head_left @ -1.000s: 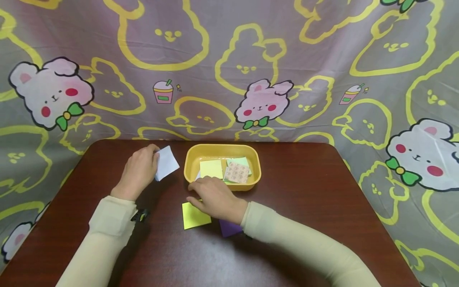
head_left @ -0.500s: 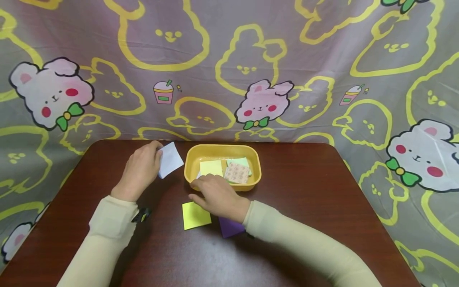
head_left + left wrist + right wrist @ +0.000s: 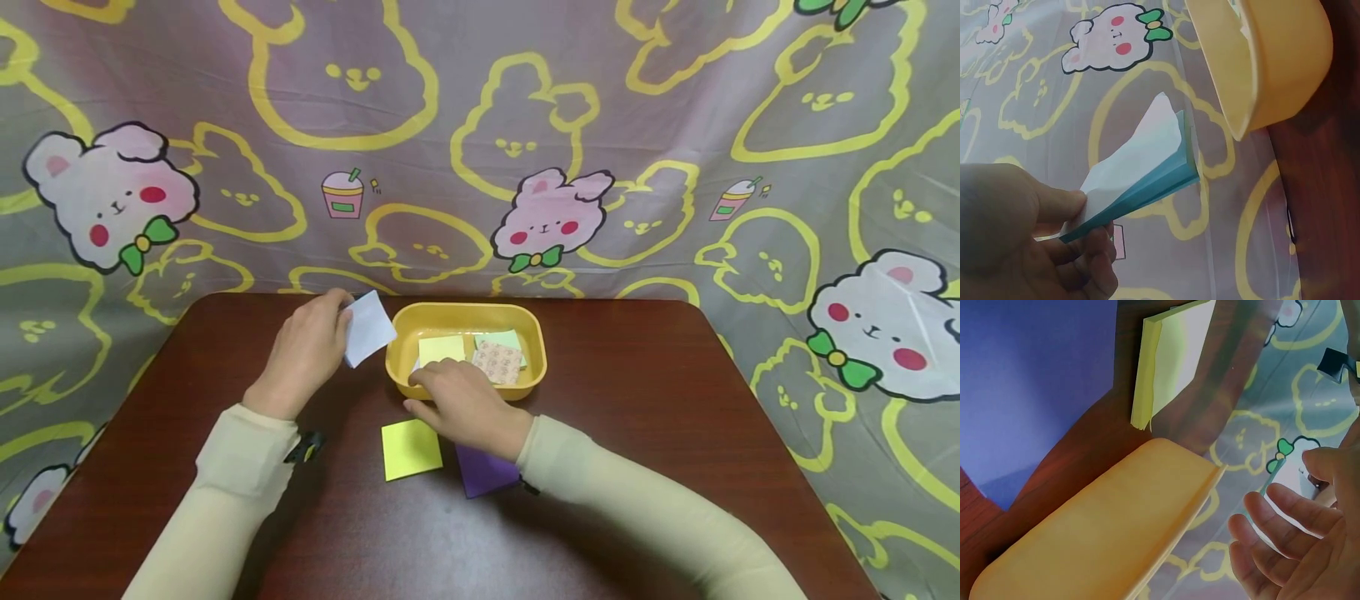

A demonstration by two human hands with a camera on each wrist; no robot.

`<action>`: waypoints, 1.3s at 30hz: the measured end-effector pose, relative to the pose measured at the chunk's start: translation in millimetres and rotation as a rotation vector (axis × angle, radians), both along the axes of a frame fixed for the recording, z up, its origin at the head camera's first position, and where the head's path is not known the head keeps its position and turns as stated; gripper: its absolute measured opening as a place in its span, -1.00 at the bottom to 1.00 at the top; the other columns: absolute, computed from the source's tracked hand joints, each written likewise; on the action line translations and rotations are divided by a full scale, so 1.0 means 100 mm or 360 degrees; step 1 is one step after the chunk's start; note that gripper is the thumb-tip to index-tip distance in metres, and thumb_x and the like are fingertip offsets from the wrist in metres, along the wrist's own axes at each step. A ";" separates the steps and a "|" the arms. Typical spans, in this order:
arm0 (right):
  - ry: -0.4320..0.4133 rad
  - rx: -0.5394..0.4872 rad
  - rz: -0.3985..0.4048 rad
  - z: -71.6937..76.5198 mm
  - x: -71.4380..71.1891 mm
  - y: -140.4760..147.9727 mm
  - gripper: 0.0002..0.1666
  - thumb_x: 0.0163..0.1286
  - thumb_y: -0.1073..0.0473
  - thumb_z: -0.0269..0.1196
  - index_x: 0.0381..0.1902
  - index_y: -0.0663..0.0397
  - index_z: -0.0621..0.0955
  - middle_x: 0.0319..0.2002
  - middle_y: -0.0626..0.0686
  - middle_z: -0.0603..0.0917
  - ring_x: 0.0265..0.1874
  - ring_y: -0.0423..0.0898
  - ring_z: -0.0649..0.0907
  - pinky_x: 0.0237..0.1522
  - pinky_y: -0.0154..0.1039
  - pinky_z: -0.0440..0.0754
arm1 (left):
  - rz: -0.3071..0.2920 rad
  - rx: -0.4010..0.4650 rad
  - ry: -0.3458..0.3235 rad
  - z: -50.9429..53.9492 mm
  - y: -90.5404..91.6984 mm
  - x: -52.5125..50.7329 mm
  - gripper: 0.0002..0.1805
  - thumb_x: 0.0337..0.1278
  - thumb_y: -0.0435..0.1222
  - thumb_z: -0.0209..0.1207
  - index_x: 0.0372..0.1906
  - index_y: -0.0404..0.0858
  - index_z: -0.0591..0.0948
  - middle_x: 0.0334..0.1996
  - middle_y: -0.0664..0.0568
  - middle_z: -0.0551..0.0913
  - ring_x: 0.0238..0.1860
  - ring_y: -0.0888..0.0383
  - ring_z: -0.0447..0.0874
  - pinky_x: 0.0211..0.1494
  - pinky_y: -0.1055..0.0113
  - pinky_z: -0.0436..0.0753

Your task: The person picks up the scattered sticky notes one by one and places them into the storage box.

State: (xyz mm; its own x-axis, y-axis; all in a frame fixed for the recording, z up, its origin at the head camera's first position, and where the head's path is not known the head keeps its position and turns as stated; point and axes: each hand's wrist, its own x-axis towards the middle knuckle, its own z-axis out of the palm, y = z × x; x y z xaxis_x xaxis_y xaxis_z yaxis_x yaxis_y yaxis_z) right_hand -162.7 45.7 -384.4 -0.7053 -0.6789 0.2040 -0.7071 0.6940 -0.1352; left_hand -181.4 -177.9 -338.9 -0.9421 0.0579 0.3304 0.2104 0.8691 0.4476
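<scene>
My left hand (image 3: 300,354) pinches a sticky note pad (image 3: 370,329), pale on its face, left of the yellow tray (image 3: 542,367). In the left wrist view the thumb lies on the white face of the pad (image 3: 1138,153), and its blue-green edges fan apart slightly. My right hand (image 3: 472,412) hovers by the tray's front rim and holds nothing; the right wrist view has its fingers (image 3: 1254,506) loosely bent. Inside the tray lie a pale yellow pad (image 3: 441,348), a light green pad (image 3: 506,338) and a patterned pad (image 3: 497,363).
In front of the tray a bright yellow sticky note pad (image 3: 408,454) and a purple pad (image 3: 483,473) lie on the brown table (image 3: 637,400). My right forearm partly covers the purple one. A patterned curtain (image 3: 420,108) hangs behind the table.
My left hand has carried the pale pad right and slightly away from me, up to the tray's left side. The right hand has shifted slightly right.
</scene>
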 end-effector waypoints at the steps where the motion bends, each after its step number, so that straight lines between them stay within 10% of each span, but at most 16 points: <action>1: -0.0002 -0.0006 0.0001 0.00 -0.01 0.01 -0.61 0.47 -0.12 0.23 0.02 0.00 0.70 -0.13 -0.07 0.79 -0.19 -0.10 0.73 -0.13 -0.17 0.67 | -0.0005 0.0001 -0.0003 0.00 0.02 0.00 -0.75 0.49 -0.35 0.01 0.08 -0.39 0.54 -0.08 -0.34 0.69 -0.21 -0.24 0.65 -0.22 -0.13 0.57; 39: -0.0009 -0.0124 -0.0072 -0.09 -0.18 0.38 -0.65 0.41 -0.04 0.31 -0.05 0.09 0.70 -0.17 0.03 0.79 -0.19 -0.04 0.74 -0.16 -0.13 0.68 | -0.0222 -0.0136 -0.0082 -0.21 0.52 -0.17 -0.77 0.48 -0.34 0.07 0.06 -0.36 0.58 -0.17 -0.24 0.72 -0.25 -0.10 0.70 -0.22 0.00 0.64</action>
